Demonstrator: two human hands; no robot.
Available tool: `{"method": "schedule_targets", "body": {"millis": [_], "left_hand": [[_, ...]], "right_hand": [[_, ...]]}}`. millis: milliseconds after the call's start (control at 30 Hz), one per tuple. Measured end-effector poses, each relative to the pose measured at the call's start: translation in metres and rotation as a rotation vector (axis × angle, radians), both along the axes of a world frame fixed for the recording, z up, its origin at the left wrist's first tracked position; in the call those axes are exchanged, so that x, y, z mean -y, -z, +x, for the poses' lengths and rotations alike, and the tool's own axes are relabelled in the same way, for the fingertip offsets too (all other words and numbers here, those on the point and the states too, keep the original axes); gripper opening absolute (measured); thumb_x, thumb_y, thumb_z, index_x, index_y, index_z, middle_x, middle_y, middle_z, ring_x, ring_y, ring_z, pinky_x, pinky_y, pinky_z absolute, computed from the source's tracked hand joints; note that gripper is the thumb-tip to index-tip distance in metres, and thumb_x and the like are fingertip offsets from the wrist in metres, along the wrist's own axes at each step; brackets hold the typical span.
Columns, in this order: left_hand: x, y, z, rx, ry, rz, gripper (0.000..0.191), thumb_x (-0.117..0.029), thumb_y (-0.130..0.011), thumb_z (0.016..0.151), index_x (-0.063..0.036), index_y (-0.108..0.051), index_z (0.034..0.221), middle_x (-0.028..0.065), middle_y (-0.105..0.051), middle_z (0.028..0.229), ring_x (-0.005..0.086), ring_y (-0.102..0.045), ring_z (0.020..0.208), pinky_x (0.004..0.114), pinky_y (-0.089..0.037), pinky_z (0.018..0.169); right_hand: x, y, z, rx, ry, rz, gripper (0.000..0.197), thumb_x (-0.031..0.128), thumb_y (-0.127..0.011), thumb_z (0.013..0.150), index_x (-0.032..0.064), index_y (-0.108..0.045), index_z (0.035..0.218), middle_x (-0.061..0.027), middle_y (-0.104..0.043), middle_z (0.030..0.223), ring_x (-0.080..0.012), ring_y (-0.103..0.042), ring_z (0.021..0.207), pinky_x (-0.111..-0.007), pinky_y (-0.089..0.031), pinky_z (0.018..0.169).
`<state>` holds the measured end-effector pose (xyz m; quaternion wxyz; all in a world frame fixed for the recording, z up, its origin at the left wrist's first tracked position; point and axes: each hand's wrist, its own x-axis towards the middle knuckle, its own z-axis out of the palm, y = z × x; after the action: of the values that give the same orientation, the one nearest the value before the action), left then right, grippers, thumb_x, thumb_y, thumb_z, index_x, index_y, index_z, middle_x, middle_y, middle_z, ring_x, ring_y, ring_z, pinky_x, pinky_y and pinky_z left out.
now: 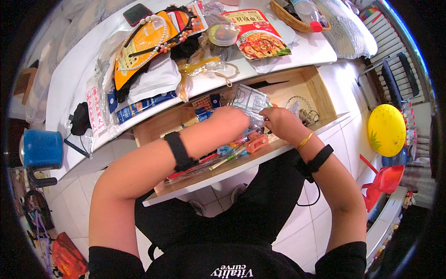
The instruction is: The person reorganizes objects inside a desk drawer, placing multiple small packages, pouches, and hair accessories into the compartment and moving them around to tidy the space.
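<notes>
Both hands are inside an open wooden drawer (313, 83), at a crinkled clear plastic bag (256, 117). My left hand (230, 118) is curled at the bag's left side, its fingertips hidden. My right hand (282, 123) pinches the bag's right edge between thumb and fingers. Behind the hands lies a clear pack with a line pattern (249, 97). An orange claw hair clip (257, 143) lies below the bag, beside a thin green-and-white stick (228, 158). Blue packets (204, 113) are partly hidden by my left hand. A wavy wire headband (308, 103) sits at the drawer's right end.
The white tabletop (313, 52) above holds a red food pouch (261, 35), an orange packet (139, 52), a pearl headband (163, 31), a phone (137, 14) and a wicker basket (285, 15) with a bottle. A blue container (42, 148) stands left; a yellow balloon (386, 130) is right.
</notes>
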<state>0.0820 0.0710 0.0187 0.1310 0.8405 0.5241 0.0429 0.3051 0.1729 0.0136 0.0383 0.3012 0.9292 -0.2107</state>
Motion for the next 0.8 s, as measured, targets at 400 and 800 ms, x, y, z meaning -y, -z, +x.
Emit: {"method": "schedule_targets", "body": {"millis": [400,800], "left_hand": [[-0.028,0.046,0.03,-0.071,0.034,0.038,0.017,-0.013,-0.067,0.086,-0.0078,-0.077,0.099,0.0141,-0.075,0.098,0.0338,-0.075,0.094,0.046,-0.061,0.077],[-0.017,0.023,0.029,-0.094,0.069,0.077,0.011,-0.014,-0.07,0.082,-0.0113,-0.079,0.088,0.0124,-0.077,0.083,0.033,-0.077,0.079,0.044,-0.061,0.068]], "right_hand": [[0.01,0.002,0.006,-0.185,0.05,0.096,0.029,0.007,-0.057,0.091,-0.0008,-0.072,0.113,-0.0251,-0.075,0.099,-0.0417,-0.073,0.096,-0.049,-0.059,0.085],[0.01,0.005,0.007,-0.248,0.046,0.101,0.028,0.006,-0.057,0.09,-0.0004,-0.072,0.113,-0.0269,-0.073,0.092,-0.0429,-0.073,0.091,-0.051,-0.058,0.08]]}}
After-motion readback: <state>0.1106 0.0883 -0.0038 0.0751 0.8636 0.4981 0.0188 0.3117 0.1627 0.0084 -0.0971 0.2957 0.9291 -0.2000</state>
